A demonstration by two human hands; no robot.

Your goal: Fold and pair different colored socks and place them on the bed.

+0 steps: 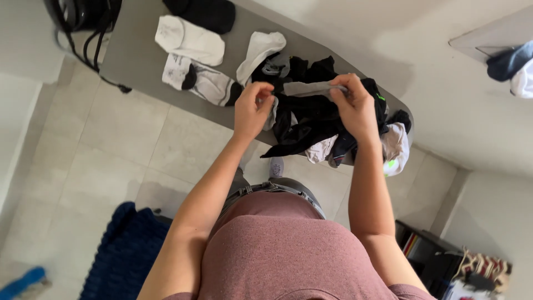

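At the far left a dark blue mat lies on the tiled floor. Above it, on the grey worktop, two white socks lie side by side, one with black patches, and a third white sock leans beside them. The left hand pinches one end of a grey sock, fingers clenched on the fabric. The sock stretches between both hands, its long axis running almost level, left to right, just above a heap of mostly black socks. The right hand grips the sock's other end between thumb and fingertips. A pale garment hangs at the worktop's right edge.
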